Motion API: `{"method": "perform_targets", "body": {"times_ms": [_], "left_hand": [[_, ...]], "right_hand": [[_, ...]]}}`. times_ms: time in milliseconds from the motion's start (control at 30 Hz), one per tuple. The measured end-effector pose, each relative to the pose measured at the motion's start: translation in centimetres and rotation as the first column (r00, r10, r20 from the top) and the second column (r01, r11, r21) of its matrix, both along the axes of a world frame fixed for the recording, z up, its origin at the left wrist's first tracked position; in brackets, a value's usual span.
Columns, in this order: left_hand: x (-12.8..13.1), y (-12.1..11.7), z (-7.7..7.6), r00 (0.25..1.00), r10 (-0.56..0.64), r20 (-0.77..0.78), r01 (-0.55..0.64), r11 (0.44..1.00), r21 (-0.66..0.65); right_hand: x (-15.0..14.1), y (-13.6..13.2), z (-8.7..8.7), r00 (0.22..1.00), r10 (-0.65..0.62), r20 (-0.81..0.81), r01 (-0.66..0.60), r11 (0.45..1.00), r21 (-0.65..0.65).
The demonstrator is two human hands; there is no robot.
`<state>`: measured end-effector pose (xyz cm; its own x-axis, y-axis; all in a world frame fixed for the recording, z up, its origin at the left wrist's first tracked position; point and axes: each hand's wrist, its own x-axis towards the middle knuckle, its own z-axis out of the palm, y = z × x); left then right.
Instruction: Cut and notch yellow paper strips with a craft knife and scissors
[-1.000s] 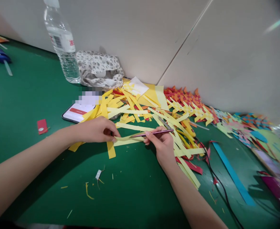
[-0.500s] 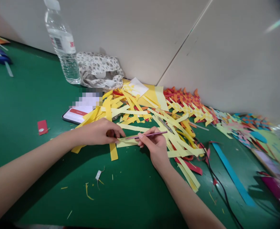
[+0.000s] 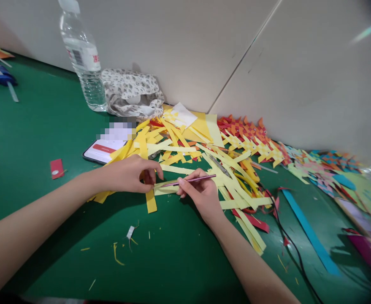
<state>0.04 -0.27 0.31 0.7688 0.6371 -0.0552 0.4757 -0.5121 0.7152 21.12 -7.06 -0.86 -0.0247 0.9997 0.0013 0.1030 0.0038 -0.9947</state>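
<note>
Through the feed, I have the right hand [image 3: 206, 197] pinching a purple stick [image 3: 201, 179], edged leftward over the pale strip [image 3: 167, 191] mid-table [image 3: 172, 253]. The left hand [image 3: 128, 174] curls its fingers at the strip's end; I can't tell whether they pinch it. Loose strips [image 3: 185, 149] lie beyond, toward the far edge.

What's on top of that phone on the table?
Yellow strips lie across the right side of the phone. They cover its lower right corner, so that part can't be seen. The upper part of the screen is pixelated.
</note>
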Motion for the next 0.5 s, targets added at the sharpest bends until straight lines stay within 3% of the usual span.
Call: {"method": "perform_targets", "body": {"times_ms": [500], "left_hand": [[0.17, -0.13, 0.36, 1.000, 0.016, -0.007, -0.016, 0.999, -0.045]], "right_hand": [[0.07, -0.29, -0.13, 0.999, -0.021, 0.034, 0.021, 1.000, 0.013]]}}
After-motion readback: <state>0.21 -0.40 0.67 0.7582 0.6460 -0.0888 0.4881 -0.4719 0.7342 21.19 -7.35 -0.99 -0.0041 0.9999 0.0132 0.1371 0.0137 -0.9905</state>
